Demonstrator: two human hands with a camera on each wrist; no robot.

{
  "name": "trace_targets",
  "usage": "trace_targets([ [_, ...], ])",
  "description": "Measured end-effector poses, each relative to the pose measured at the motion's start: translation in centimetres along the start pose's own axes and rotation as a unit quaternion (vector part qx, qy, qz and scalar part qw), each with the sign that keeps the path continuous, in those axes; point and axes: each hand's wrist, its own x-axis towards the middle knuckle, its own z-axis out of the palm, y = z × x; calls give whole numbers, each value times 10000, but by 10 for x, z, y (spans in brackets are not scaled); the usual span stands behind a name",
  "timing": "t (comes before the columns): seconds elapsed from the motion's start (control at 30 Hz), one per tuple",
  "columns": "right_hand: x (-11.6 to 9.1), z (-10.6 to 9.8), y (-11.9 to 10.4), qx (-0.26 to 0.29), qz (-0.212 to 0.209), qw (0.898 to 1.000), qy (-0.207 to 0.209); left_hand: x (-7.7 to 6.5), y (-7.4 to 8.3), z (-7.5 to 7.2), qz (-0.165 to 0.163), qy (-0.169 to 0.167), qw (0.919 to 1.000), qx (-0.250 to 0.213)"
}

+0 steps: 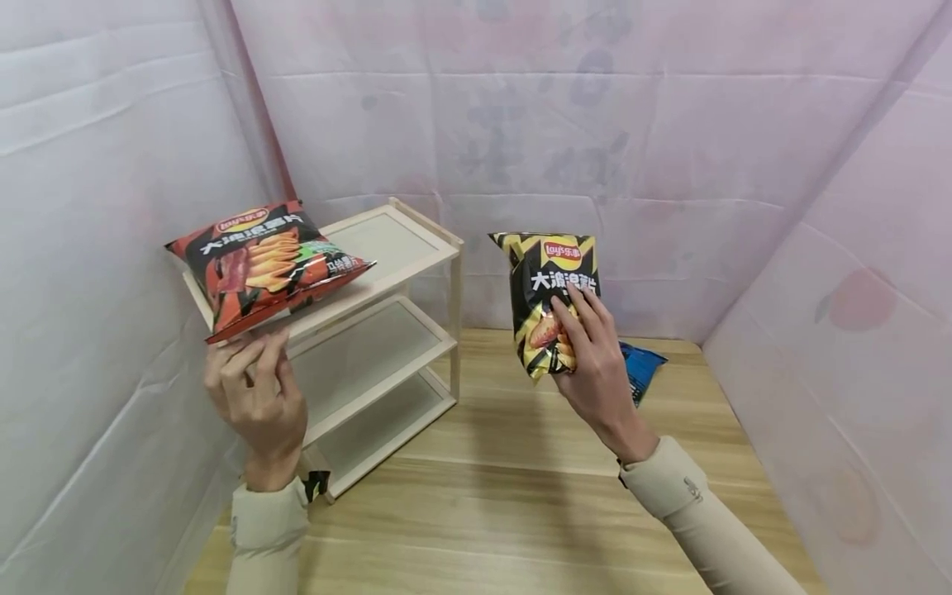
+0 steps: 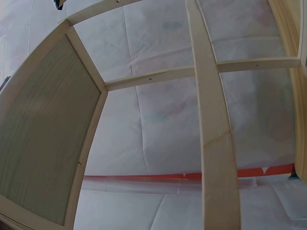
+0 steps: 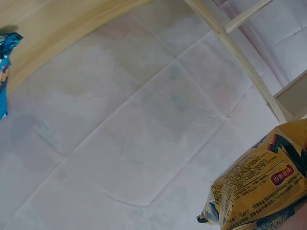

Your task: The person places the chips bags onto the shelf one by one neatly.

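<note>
In the head view, my right hand (image 1: 595, 355) grips a black-and-yellow bag of chips (image 1: 554, 277) above the table, fingers across its front. The bag's printed yellow back (image 3: 264, 187) fills the lower right of the right wrist view. A red-and-black bag of chips (image 1: 271, 256) lies at the left end of the shelf rack's (image 1: 402, 227) top tier. Just below its front edge is my left hand (image 1: 256, 392), fingers loosely bent near the rack's edge. Whether the fingertips touch the bag is unclear. No hand shows in the left wrist view, only the rack's pale frame (image 2: 213, 120).
A blue bag (image 1: 641, 368) lies on the wooden table (image 1: 476, 512), partly behind my right hand. Beside my left cuff a small black-and-yellow piece of packaging (image 1: 316, 483) shows at the rack's foot. Pale fabric walls (image 1: 521, 140) enclose the back and both sides.
</note>
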Motion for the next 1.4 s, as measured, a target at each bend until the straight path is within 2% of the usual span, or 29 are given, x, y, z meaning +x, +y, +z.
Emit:
trace_targets([
  [0.2,7,-1,-2,68,-35,9997,219,1,1,3,152,-146,9998,24],
  [0.4,14,4,-6,159,-169,9996,141,4,-3,-1,190,-71,9997,102],
  [0.83,26,0,-8,149,-281,9990,325,3,0,0,181,-62,9998,66],
  [1.4,44,1,-18,195,-425,9986,255,1,-4,-2,172,-30,9998,30],
])
